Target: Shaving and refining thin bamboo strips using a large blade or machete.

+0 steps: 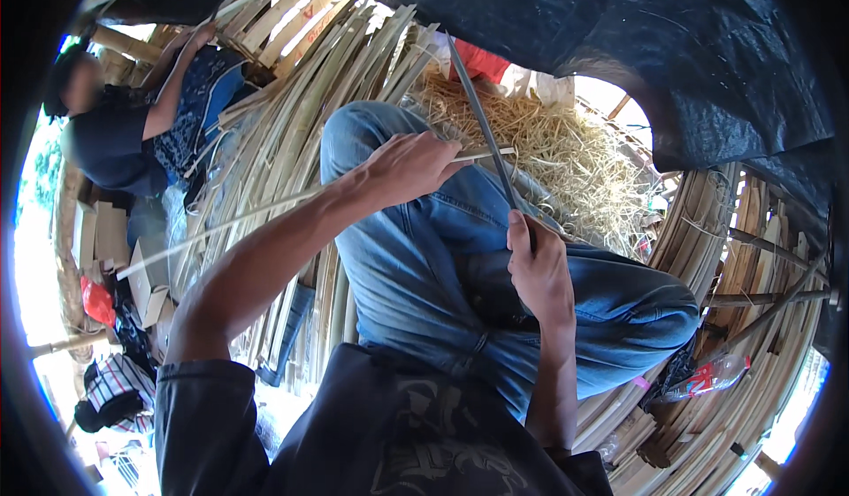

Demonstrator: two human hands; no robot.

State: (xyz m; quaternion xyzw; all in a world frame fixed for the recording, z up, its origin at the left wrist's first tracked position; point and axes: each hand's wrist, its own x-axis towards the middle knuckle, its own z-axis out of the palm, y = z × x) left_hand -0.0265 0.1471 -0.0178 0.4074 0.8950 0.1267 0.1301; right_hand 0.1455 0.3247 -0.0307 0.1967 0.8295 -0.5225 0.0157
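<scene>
My left hand is closed around a thin pale bamboo strip above my bent knee. The strip's short end sticks out past my fingers to the right, and its long tail runs back under my left forearm to the lower left. My right hand grips the handle of a long knife, its narrow dark blade pointing up and away. Blade and strip cross just right of my left hand; whether they touch I cannot tell. Both hands are over my lap, in blue jeans.
Long split bamboo strips lie in a pile to my left. Pale shavings heap up ahead. Another person sits at the far left. Black plastic sheeting hangs overhead at right. A clear plastic bottle lies on slats at lower right.
</scene>
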